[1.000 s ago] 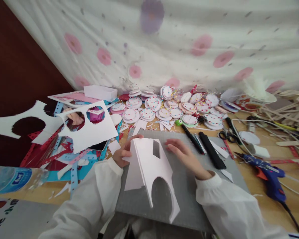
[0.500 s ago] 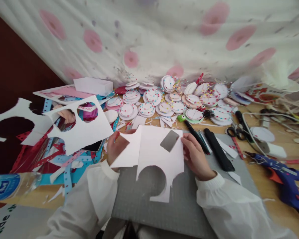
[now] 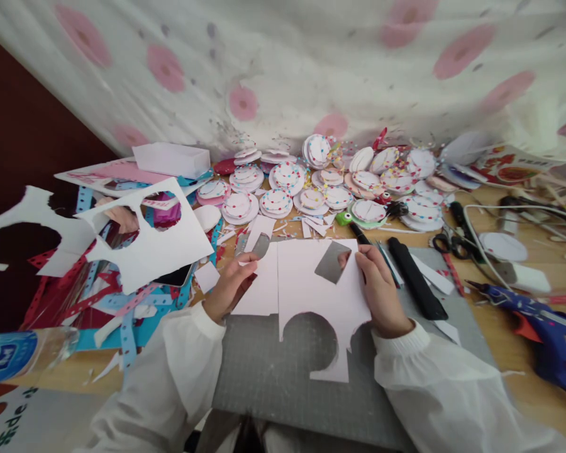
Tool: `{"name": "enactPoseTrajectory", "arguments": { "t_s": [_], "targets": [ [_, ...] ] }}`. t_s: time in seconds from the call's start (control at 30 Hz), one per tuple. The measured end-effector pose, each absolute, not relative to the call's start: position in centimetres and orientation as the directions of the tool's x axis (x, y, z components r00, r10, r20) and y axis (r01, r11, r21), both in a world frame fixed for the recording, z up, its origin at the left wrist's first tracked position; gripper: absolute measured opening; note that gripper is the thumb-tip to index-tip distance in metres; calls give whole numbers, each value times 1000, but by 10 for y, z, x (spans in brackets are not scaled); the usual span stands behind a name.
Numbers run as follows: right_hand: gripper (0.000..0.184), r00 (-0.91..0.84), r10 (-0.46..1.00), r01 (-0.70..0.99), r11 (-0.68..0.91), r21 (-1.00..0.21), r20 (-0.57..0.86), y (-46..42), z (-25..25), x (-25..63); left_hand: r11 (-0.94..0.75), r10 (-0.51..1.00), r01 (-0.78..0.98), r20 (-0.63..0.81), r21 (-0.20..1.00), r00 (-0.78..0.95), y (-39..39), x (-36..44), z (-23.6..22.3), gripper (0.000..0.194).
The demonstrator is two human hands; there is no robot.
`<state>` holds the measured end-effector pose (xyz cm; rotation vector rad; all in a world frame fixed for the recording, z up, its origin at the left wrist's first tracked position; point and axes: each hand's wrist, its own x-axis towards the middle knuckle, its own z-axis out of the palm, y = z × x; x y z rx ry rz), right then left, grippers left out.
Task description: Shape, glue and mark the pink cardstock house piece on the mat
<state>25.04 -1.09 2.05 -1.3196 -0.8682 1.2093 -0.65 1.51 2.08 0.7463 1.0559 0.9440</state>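
Between the left hand and the right hand is a white sheet of stiff paper or card, held above a grey gridded cutting mat. The left hand pinches the sheet's left edge between thumb and fingers. The right hand pinches its upper right edge, thumb in front and fingers behind; some fingertips show through the slanted four-sided opening just beside that hand. A straight line divides the sheet into a smaller part by the left hand and a larger one by the right, the larger with a big round cutout low down and a curved notch below the right hand.

To the right of the right hand, a long flat black case lies partly on the mat. Farther right are black-handled scissors and a blue glue gun with an orange trigger. Beyond both hands, stacked white paper discs edged with coloured dots crowd the wooden table, a small green figure head with round eyes near them.

Left of the left hand, a white sheet with ragged round holes rests over red and blue perforated strips. Nearer the person, farther left, lies a clear plastic bottle with a blue label.
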Motion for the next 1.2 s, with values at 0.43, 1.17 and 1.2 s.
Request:
{"name": "enactPoseTrajectory", "arguments": {
  "t_s": [0.43,1.17,1.2],
  "targets": [
    [34,63,968,-137,-234,-963,-244,-14,14,238,349,933,-114,-334,930,130,15,-6,21,30],
    [40,4,943,-193,-327,-925,-334,-16,11,238,314,949,30,-315,949,27,17,-9,14,38],
    [39,6,944,-190,-323,-927,-330,-16,11,238,313,949,41,-314,949,27,17,-9,14,38]
  ]
}}
